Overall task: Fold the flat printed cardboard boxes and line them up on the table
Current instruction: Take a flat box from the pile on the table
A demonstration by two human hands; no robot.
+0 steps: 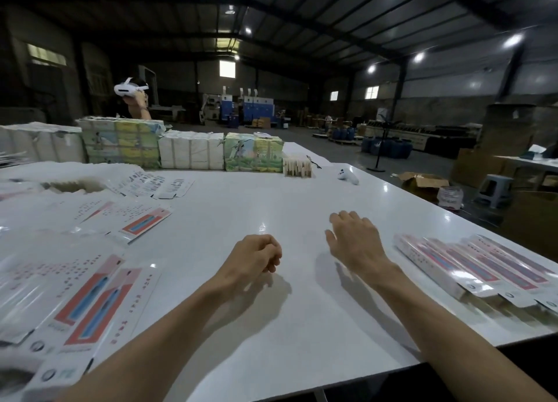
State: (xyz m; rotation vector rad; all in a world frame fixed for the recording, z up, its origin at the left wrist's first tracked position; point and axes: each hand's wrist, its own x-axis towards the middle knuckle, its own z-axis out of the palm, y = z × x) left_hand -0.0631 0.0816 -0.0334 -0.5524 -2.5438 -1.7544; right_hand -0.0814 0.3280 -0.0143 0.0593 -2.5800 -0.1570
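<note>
Both hands hover over the middle of the white counter [241, 208], low in the frame. The left hand [256, 255] has its fingers curled into a loose fist around nothing. The right hand [353, 241] is spread palm down, fingers straight, also holding nothing.

The flat boxes [90, 296], printed in red and blue, lie fanned across the left and lower left of the frame, well apart from the left hand. The folded boxes [471, 266] lie side by side in a slanted row at the right edge, near the right hand but not touching it.

The print on the boxes is too blurred to read, and the lower-left corner is smeared.

Along the far edge stand wrapped bundles [190, 151], and a white controller [348, 176] lies beyond the right hand. At upper left another person's hand lifts a white headset [129, 89].
</note>
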